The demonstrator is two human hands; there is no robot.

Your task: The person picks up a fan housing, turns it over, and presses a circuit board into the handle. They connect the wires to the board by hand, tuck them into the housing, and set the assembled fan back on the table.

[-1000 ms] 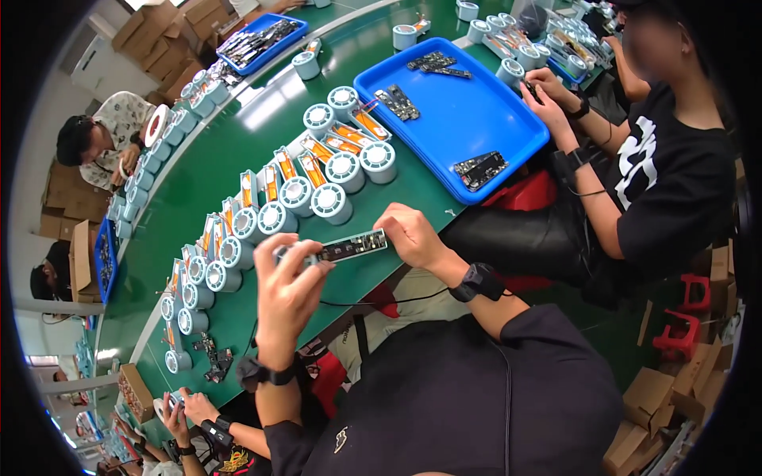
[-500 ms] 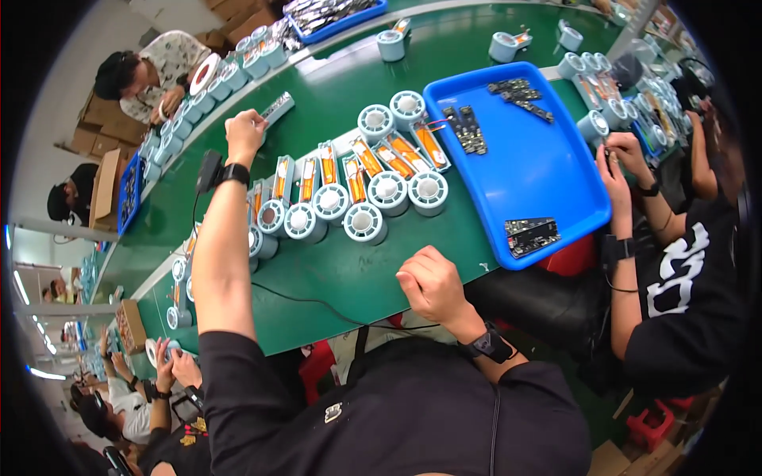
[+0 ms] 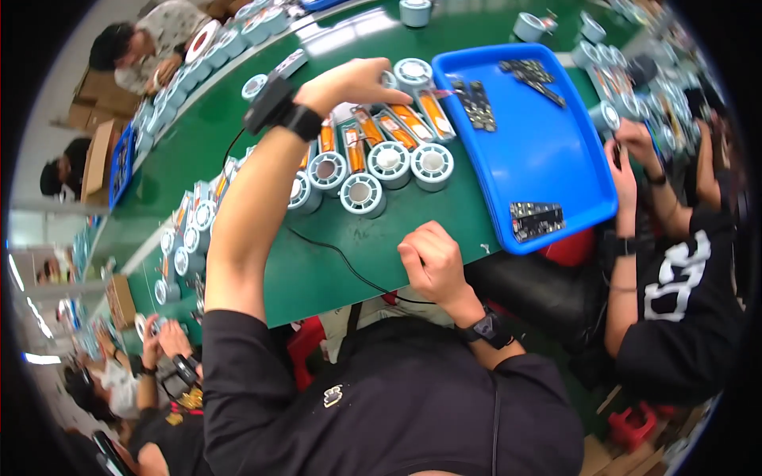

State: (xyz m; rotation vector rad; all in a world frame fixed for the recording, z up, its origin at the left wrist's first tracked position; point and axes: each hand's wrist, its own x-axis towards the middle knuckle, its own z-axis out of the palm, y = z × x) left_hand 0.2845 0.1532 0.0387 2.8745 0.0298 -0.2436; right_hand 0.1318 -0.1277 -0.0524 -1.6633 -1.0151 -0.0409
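Observation:
My left hand (image 3: pixel 349 83) reaches across the table over the light-blue handheld fan bodies (image 3: pixel 389 161), whose handles lie uncovered with orange-wrapped parts inside. Its thumb and forefinger are apart around the round head of one fan (image 3: pixel 389 79), mostly hidden by the hand; I cannot make out a firm grip. My right hand (image 3: pixel 432 258) rests near the table's front edge in a loose fist, with nothing visible in it. Beyond my left wrist lies a separate fan (image 3: pixel 254 86), its handle pointing away to the right.
A blue tray (image 3: pixel 548 166) holds dark circuit boards (image 3: pixel 479 107) on the right. A black cable (image 3: pixel 341 254) crosses the green table (image 3: pixel 317 289) before me. A co-worker's hands (image 3: pixel 623 163) work beside the tray. More fans (image 3: pixel 198 226) line the left.
My left hand has left the fan at the far left and moved right to the fan heads near the tray. My right hand keeps its fist. The whole view has shifted slightly.

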